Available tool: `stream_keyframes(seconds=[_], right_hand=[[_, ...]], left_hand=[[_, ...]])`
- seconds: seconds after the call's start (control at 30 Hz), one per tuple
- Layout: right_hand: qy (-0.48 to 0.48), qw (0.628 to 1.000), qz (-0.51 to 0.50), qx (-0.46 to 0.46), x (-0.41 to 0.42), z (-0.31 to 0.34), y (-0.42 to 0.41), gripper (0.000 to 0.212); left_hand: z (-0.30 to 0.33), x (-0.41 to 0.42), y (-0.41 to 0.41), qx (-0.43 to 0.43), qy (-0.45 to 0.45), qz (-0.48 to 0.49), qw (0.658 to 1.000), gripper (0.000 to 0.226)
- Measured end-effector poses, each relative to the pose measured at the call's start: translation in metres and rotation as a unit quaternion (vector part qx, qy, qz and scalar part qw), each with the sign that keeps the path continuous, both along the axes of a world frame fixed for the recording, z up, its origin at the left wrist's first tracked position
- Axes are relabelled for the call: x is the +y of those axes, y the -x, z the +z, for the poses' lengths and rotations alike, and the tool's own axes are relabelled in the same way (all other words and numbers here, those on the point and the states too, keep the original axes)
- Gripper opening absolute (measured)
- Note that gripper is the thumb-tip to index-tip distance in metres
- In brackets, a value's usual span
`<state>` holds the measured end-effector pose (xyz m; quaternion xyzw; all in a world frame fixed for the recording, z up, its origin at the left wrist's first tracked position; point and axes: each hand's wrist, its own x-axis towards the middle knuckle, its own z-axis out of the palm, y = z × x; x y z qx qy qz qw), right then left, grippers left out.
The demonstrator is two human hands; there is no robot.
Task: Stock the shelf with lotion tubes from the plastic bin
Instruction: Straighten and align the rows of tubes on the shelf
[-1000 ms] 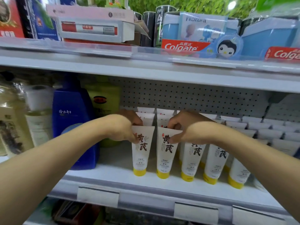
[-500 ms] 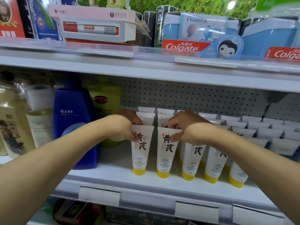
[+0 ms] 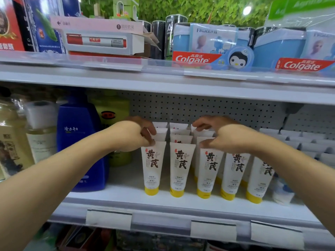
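Lotion tubes (image 3: 153, 167) stand in rows on the shelf (image 3: 163, 200), right of a bottle (image 3: 81, 142).

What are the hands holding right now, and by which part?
Left hand pinches the leftmost front tube by its flat top edge. Right hand pinches the third front tube likewise. Both tubes stand cap-down on the shelf.
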<state>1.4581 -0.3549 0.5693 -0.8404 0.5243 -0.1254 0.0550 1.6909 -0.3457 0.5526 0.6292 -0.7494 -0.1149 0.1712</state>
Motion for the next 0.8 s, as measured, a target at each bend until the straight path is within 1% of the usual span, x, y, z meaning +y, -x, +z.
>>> stream_keyframes(seconds=[0.13, 0.27, 0.43, 0.6, 0.8], right_hand=[[0.014, 0.999, -0.028, 0.008, 0.014, 0.010, 0.025, 0.054], [0.034, 0.998, -0.042, 0.014, 0.025, 0.010, 0.043, 0.052], [0.047, 0.997, -0.064, 0.022, 0.037, 0.010, 0.069, 0.051], [0.042, 0.995, -0.094, 0.020, 0.047, 0.008, 0.100, 0.052], [0.032, 0.993, -0.110, 0.021, 0.058, -0.002, 0.129, 0.054]], left_hand=[[0.007, 0.004, 0.008, 0.013, 0.026, -0.012, 1.000, 0.029], [0.009, 0.005, 0.021, -0.009, 0.061, -0.025, 0.998, 0.027], [0.012, 0.011, 0.044, -0.037, 0.083, -0.050, 0.995, 0.032], [0.017, 0.023, 0.062, -0.052, 0.093, -0.059, 0.993, 0.034], [0.016, 0.034, 0.093, -0.076, 0.093, -0.039, 0.992, 0.040]])
